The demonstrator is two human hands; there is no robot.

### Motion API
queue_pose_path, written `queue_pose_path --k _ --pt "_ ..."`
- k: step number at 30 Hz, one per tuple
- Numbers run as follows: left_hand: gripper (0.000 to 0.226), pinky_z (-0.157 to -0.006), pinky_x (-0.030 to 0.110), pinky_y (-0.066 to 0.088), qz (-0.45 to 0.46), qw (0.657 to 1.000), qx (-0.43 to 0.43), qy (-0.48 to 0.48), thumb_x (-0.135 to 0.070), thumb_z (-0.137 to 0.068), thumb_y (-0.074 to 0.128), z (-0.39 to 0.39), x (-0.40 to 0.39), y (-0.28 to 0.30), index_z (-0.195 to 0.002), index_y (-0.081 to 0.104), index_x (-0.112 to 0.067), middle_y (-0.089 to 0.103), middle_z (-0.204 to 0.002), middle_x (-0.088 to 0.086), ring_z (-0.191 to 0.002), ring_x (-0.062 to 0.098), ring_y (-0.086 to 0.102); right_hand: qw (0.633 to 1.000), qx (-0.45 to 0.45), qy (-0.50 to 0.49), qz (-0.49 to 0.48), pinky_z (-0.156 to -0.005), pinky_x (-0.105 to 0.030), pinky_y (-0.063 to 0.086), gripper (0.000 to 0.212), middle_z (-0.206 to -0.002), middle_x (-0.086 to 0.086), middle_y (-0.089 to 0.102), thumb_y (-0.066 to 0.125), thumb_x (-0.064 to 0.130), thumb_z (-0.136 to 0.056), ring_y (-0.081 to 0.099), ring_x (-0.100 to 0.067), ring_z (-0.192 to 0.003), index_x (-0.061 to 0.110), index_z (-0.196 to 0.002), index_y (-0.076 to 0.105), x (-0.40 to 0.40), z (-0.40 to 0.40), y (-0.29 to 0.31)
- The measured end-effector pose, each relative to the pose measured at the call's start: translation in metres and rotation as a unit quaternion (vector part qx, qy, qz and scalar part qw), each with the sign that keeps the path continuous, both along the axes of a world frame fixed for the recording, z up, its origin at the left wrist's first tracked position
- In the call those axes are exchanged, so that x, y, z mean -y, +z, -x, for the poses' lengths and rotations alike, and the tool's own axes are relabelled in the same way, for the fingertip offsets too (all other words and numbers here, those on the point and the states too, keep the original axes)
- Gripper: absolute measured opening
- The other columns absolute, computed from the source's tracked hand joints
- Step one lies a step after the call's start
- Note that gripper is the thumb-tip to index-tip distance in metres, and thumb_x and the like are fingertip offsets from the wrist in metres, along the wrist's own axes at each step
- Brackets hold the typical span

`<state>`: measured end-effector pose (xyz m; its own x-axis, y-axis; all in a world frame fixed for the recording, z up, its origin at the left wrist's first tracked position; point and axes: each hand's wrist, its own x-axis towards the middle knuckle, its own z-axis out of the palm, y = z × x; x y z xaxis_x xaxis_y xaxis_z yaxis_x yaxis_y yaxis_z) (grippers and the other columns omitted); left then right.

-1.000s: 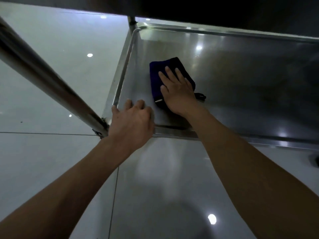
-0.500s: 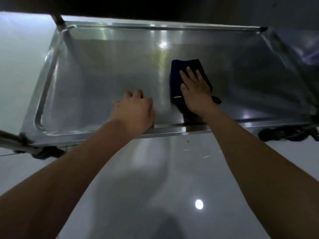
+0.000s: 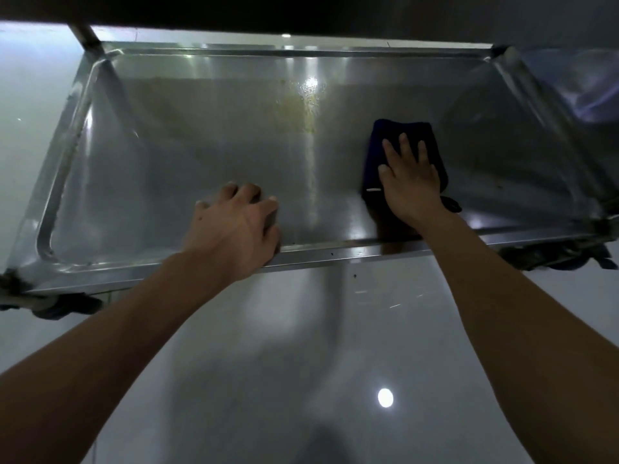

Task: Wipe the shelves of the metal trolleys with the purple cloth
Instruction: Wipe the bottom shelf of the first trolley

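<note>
- My right hand [image 3: 410,177] lay flat, fingers straight, pressing the purple cloth [image 3: 400,152] onto the trolley's bottom shelf [image 3: 207,155], right of centre.
- My left hand [image 3: 234,226] curled over the near rim — bracing the trolley, I judged.
- A yellowish stain [image 3: 296,110] sat unwiped toward the back.

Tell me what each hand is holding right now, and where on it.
Right hand grips nothing: its straight fingers press flat on the folded purple cloth. Left hand curls over the shelf's near rim, left of centre.
</note>
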<state>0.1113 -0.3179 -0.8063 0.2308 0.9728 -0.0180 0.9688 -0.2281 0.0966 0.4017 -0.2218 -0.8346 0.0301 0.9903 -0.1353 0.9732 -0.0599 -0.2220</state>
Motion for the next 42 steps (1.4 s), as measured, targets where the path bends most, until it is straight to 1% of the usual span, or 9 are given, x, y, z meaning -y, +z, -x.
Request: queue_pose_path --k 5,9,12,21,24,28,31,37,42 --pt "0.053 -0.1 0.048 0.043 0.028 0.999 0.028 -0.029 -0.056 -0.089 0.05 0.027 0.002 0.002 -0.138 0.05 -0.036 0.046 -0.15 -0.004 -0.14 0.025 0.039 0.999 -0.016 0.028 0.0 -0.123 -0.052 0.002 0.055 -0.169 0.004 -0.007 0.021 0.041 -0.107 -0.011 -0.024 -0.154 0.034 -0.16 0.007 -0.001 0.056 0.001" --pt "0.039 -0.098 0.049 0.046 -0.003 0.992 0.119 0.036 -0.048 -0.089 0.054 0.079 0.009 0.012 -0.121 0.067 -0.029 0.058 -0.138 0.009 -0.13 0.031 0.051 0.999 -0.02 0.04 0.009 -0.124 -0.05 -0.002 0.055 -0.168 0.006 -0.01 0.019 0.041 -0.107 -0.015 -0.022 -0.154 0.036 -0.16 0.005 -0.006 0.098 0.003" --pt "0.028 -0.097 0.058 0.044 -0.03 0.992 0.054 0.111 -0.041 -0.09 0.057 0.133 0.019 0.018 -0.111 0.069 -0.028 0.062 -0.129 0.01 -0.125 0.036 0.052 0.998 -0.016 0.052 0.009 -0.124 -0.05 -0.002 0.055 -0.169 0.005 -0.01 0.02 0.041 -0.108 -0.016 -0.023 -0.154 0.035 -0.16 0.005 -0.01 0.126 0.004" --pt "0.056 -0.11 0.07 0.022 0.114 0.989 -0.046 0.088 -0.055 -0.098 0.038 0.186 0.021 0.015 -0.151 0.027 -0.04 0.023 -0.164 -0.003 -0.148 0.033 0.023 0.996 -0.038 0.081 -0.005 -0.122 -0.052 -0.001 0.055 -0.169 0.004 -0.007 0.022 0.043 -0.106 -0.017 -0.025 -0.153 0.036 -0.16 0.01 -0.015 0.242 -0.003" --pt "0.062 -0.113 0.066 0.024 0.125 0.989 -0.046 0.06 -0.058 -0.095 0.043 0.199 0.021 0.018 -0.151 0.025 -0.039 0.023 -0.164 -0.005 -0.149 0.031 0.022 0.994 -0.047 0.095 -0.011 -0.122 -0.052 -0.001 0.055 -0.169 0.004 -0.007 0.022 0.043 -0.106 -0.017 -0.025 -0.154 0.035 -0.16 0.012 -0.013 0.28 -0.003" --pt "0.065 -0.111 0.061 0.032 0.107 0.99 -0.015 0.086 -0.069 -0.09 0.045 0.224 0.027 0.018 -0.143 0.041 -0.032 0.037 -0.155 -0.005 -0.142 0.033 0.031 0.991 -0.056 0.123 -0.006 -0.122 -0.052 -0.003 0.056 -0.169 0.004 -0.007 0.021 0.043 -0.105 -0.016 -0.024 -0.154 0.035 -0.16 0.011 -0.012 0.326 -0.005" --pt "0.068 -0.107 0.061 0.037 0.127 0.988 -0.049 0.072 -0.069 -0.094 0.038 0.229 0.026 0.011 -0.15 0.029 -0.03 0.026 -0.162 -0.003 -0.143 0.038 0.026 0.987 -0.055 0.151 0.001 -0.121 -0.053 -0.003 0.056 -0.169 0.004 -0.008 0.021 0.041 -0.105 -0.015 -0.024 -0.154 0.035 -0.16 0.011 -0.015 0.364 -0.003" --pt "0.069 -0.103 0.061 0.038 0.107 0.991 -0.056 0.056 -0.064 -0.096 0.033 0.233 0.027 0.008 -0.155 0.022 -0.029 0.025 -0.163 -0.003 -0.143 0.042 0.024 0.945 -0.058 0.315 0.067 -0.121 -0.054 -0.006 0.055 -0.168 0.006 -0.014 0.022 0.039 -0.107 -0.017 -0.025 -0.153 0.038 -0.159 0.006 -0.029 0.457 0.015" --pt "0.073 -0.104 0.063 0.035 0.112 0.991 -0.044 0.058 -0.065 -0.094 0.028 0.231 0.027 0.007 -0.157 0.017 -0.031 0.017 -0.166 -0.003 -0.146 0.045 0.019 0.942 -0.066 0.323 0.06 -0.121 -0.051 -0.008 0.055 -0.168 0.007 -0.014 0.022 0.04 -0.107 -0.018 -0.022 -0.153 0.04 -0.159 0.005 -0.032 0.459 0.013"
